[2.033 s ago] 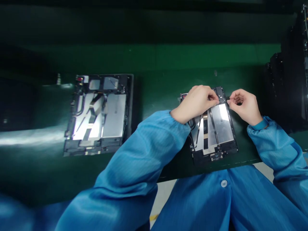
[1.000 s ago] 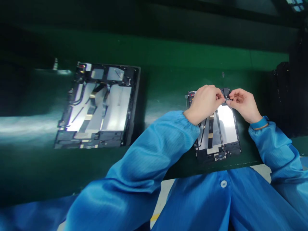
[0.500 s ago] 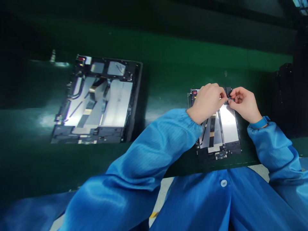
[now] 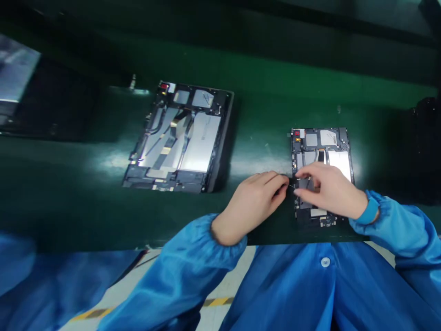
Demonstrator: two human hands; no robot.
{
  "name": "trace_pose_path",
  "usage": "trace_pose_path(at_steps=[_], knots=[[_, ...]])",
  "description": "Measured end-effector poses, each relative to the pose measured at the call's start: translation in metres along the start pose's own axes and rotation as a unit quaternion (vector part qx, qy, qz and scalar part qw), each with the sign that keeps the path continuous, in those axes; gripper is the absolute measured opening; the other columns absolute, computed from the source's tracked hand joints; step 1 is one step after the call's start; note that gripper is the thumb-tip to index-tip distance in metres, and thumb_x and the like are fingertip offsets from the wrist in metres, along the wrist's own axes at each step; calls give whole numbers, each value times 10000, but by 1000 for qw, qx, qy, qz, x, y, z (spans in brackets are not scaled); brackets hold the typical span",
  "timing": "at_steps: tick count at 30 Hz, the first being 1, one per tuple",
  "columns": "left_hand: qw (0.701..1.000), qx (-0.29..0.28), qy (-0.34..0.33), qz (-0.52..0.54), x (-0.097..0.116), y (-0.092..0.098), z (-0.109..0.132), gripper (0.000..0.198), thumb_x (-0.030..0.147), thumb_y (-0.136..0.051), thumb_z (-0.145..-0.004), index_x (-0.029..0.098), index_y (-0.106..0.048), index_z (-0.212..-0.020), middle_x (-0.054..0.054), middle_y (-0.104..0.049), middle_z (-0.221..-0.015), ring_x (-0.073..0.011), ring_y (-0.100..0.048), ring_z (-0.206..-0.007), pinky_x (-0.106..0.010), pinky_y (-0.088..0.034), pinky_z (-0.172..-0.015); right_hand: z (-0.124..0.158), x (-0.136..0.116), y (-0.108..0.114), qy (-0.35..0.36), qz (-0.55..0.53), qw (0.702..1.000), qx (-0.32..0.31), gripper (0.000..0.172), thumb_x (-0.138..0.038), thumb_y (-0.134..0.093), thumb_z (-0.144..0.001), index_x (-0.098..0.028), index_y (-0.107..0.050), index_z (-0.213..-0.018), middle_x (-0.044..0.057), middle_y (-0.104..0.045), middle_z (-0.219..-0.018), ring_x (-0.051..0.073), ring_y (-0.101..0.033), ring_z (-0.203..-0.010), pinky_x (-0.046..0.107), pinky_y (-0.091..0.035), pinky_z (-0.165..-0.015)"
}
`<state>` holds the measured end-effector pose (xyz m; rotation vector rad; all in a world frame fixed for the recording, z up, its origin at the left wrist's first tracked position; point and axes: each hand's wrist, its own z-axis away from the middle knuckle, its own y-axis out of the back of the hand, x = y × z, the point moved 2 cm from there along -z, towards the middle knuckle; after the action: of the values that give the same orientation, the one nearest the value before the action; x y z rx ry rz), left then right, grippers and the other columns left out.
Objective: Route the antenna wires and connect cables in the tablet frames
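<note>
An opened tablet (image 4: 339, 158) with silver battery panels, dark flex cables and a small red part in its top left corner lies flat before me. Just off its left edge, my left hand (image 4: 257, 200) is closed in a pinch. A thin pale wire (image 4: 291, 185) sticks out from those fingertips towards the tablet's edge. My right hand (image 4: 327, 189) hovers over the tablet's lower half, thumb and forefinger apart near the wire's end; whether they touch it I cannot tell. The palm hides part of the cables and battery.
To the left, a second opened tablet (image 4: 203, 142) sits raised, seemingly on a stack. A small shiny piece (image 4: 133, 82) lies behind it on the green table (image 4: 262, 115). A dark device with a bright panel (image 4: 17, 69) stands far left, and dark objects (image 4: 427, 142) far right.
Both hands have left the tablet's top right corner and come down to its left edge. The thin wire now shows between them. My view has swung left.
</note>
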<state>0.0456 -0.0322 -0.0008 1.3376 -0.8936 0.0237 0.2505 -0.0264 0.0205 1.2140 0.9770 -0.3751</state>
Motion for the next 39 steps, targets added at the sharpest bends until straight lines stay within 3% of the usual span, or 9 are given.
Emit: trace_pose_path(at_steps=[2,5,9,11,14,16,27,34,39], knots=[[998,55,-29,10,14,4,8,204,195,-519,-973,226,-720,-953,-79,-736,-917,-239,-695,-853,-386,-561,-807,0,-9,-14,17,53,997,-53,73,-138,-706,-875,-194,-685,-916,38,-721,-899,165,-635,-772,295,-487,-722],[991,122,-22,48,27,10,14,227,173,-576,-957,276,-693,-1123,-64,-746,-1025,-231,-701,-912,-396,-580,-870,-1,-7,-14,32,67,994,-83,157,-33,-645,-853,-187,-667,-832,-1,-685,-768,137,-612,-700,260,-451,-689],[952,212,121,184,25,2,13,593,224,-614,-942,324,-396,-1484,-67,-659,-1175,-159,-626,-745,-364,-584,-754,-6,5,5,68,40,992,-97,197,-2,-642,-774,-199,-640,-773,-46,-628,-689,105,-559,-622,231,-432,-657],[925,164,178,294,20,-11,9,692,238,-639,-914,321,-312,-1518,-50,-611,-1138,-115,-581,-650,-322,-558,-661,-10,10,12,92,43,990,-95,190,-18,-623,-792,-207,-639,-774,-33,-645,-721,114,-565,-639,240,-441,-660],[878,39,212,427,15,-31,3,663,227,-673,-851,289,-381,-1444,-13,-551,-1059,-76,-564,-592,-273,-516,-589,-17,14,14,142,53,985,-87,180,-51,-596,-856,-218,-646,-811,-2,-676,-782,147,-589,-701,273,-465,-689],[855,11,222,469,14,-37,1,642,217,-682,-822,278,-412,-1401,-2,-525,-1050,-63,-565,-592,-257,-507,-585,-22,16,11,172,57,980,-84,175,-72,-585,-895,-224,-647,-834,9,-685,-795,169,-603,-745,299,-480,-727],[826,38,283,486,18,-41,-2,682,128,-668,-715,259,-435,-1343,45,-508,-947,-42,-519,-550,-214,-479,-555,-36,22,6,167,27,982,-85,175,-70,-572,-922,-213,-651,-860,25,-690,-844,183,-611,-815,320,-474,-776],[838,83,291,453,12,-38,-18,485,144,-664,-698,225,-512,-1152,52,-525,-853,-80,-533,-642,-207,-474,-576,-44,25,5,133,19,988,-75,170,-60,-586,-897,-210,-660,-869,15,-683,-860,163,-596,-788,293,-456,-752],[830,69,280,477,8,-34,-21,397,195,-669,-728,220,-490,-1081,64,-529,-856,-54,-513,-560,-216,-463,-539,-46,24,4,117,15,990,-78,159,-66,-609,-893,-216,-655,-864,6,-679,-861,159,-592,-789,289,-438,-748]])
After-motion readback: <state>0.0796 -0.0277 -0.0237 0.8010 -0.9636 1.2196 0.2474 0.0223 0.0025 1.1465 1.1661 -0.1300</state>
